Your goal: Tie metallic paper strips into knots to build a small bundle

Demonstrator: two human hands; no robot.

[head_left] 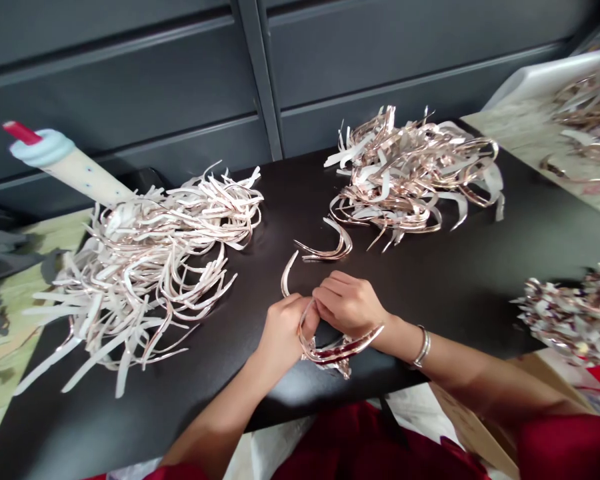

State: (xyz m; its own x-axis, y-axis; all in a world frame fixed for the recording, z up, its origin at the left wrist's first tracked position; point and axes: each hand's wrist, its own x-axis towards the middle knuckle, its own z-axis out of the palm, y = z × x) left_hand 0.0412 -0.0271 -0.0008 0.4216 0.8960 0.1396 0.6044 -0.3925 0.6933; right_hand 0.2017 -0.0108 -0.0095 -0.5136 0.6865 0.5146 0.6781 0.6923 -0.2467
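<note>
From my remote view, the left hand (283,337) and right hand (350,303) meet, fingers curled closed, pinching thin metallic strips (363,345) between them; the exact fingertip hold is hidden. These strips loop toward me, hanging between four and six o'clock from the grip, over the near part of the black bench (220,390), with one pale end curling out near eleven.

I judge this bunch to be partway through handling. Plenty lies about: a large left heap (170,220) between nine and ten o'clock, a right heap (410,180) at one, and a few loose strips (337,252) at twelve, just beyond my hands. Short crumpled pieces (577,317) pile up at three. I cannot tell which heaps are finished and which are waiting.
</note>
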